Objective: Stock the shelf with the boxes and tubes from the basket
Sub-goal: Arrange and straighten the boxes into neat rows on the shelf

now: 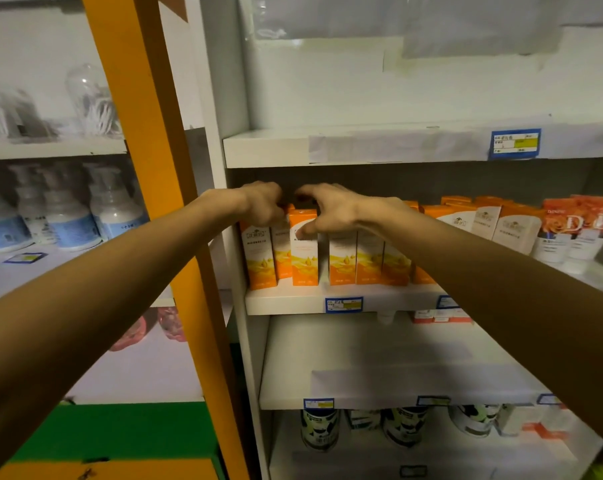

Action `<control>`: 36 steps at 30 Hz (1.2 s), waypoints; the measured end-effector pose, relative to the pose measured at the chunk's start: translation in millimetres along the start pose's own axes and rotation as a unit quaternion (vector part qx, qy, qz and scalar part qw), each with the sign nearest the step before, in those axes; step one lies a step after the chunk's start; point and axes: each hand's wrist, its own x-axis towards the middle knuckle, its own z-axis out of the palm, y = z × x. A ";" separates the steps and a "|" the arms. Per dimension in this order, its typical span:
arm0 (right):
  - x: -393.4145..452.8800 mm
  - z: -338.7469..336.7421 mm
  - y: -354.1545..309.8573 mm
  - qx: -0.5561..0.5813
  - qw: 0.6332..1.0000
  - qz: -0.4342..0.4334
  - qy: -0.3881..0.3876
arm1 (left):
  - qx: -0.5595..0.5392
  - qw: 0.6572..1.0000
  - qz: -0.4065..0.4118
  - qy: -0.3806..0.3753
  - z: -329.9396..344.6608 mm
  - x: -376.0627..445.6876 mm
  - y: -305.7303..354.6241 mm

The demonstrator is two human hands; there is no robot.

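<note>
Both arms reached out to the orange boxes [303,247] on the shelf [286,301].
My left hand [263,204] and right hand [331,211] pinched box tops, fingers curled. Many boxes and tubes [552,237] stood stocked. I saw no basket, so I could not tell what was left.

two hands [263,202], four pump bottles [68,216]
</note>
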 end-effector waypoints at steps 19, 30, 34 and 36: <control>12.6 -7.7 -5.7 0.006 0.999 -0.005 -0.040 | 0.159 0.987 -0.005 0.012 -13.6 -21.2 6.4; 25.1 1.2 -9.5 -0.008 0.998 -0.011 -0.057 | 0.233 0.972 -0.012 -0.019 -3.7 -23.6 7.2; 24.4 -2.1 -5.8 -0.002 0.999 -0.007 -0.033 | 0.243 0.970 -0.004 -0.025 -2.9 -25.4 6.7; 22.1 -3.4 -1.7 0.010 1.000 0.002 -0.027 | 0.242 0.970 -0.001 -0.017 -4.3 -27.0 7.5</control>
